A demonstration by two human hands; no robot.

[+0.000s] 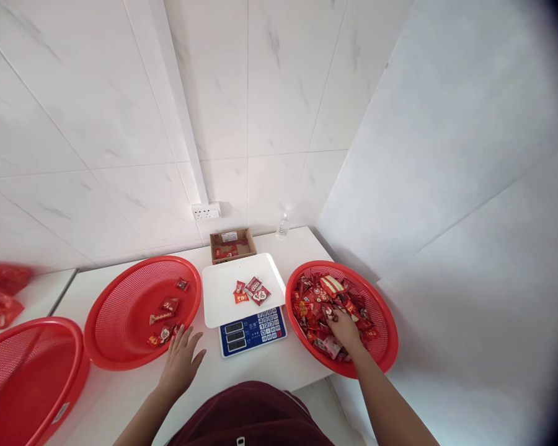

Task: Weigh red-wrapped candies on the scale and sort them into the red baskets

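My right hand [346, 329] reaches into a red plastic basket [390, 334] heaped with small wrapped snack packets [314, 297], mostly red. Its fingers are curled around a small dark red packet [329, 313], partly hidden by the fingers. My left hand [181, 362] holds nothing, its fingers spread beside the near rim of another red basket [116, 310]. Several packets [169, 305] lie in that basket. Between the two baskets stands a digital scale [252, 331] with a white tray [221, 303]. On the tray rests a small group of red packets [256, 291].
A cardboard box [233, 246] with some red packets stands behind the scale, near a clear bottle [283, 227]. At the lower left is a third red basket [74, 371]. A red plastic bag [2, 294] lies behind it. Walls bound the white table [209, 365] behind and right.
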